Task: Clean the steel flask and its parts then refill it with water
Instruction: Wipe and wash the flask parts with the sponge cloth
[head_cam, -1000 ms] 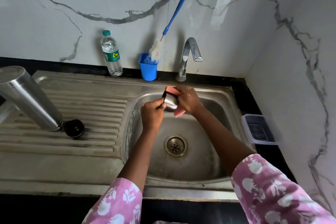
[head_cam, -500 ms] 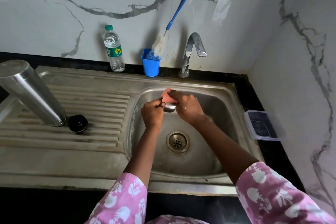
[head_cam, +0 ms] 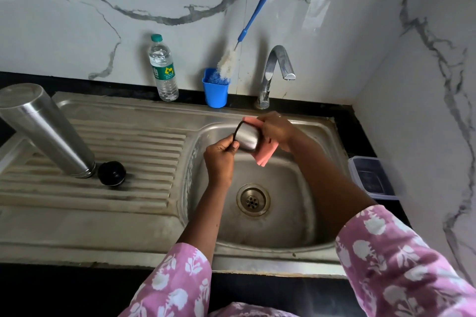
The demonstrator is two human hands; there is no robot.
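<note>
Over the sink basin [head_cam: 291, 224], my left hand [head_cam: 220, 159] pinches the dark rim of the small steel flask cup [head_cam: 247, 136], which lies tilted on its side. My right hand [head_cam: 277, 128] grips a pink sponge cloth [head_cam: 265, 156] wrapped round the cup's far side and bottom. The tall steel flask body [head_cam: 49, 131] stands upside down on the ribbed drainboard at the left. Its black stopper [head_cam: 112, 173] sits right beside the flask's mouth.
A tap [head_cam: 277, 69] rises behind the basin, with no water running. A blue cup [head_cam: 215, 90] holds a blue-handled bottle brush [head_cam: 247, 31] leaning on the wall. A plastic water bottle [head_cam: 163, 69] stands left of it. A lidded plastic box [head_cam: 371, 177] sits right of the sink.
The cup has turned in my hands and now shows more of its steel side. The pink cloth hangs lower beneath it. Flask and stopper have not moved.
</note>
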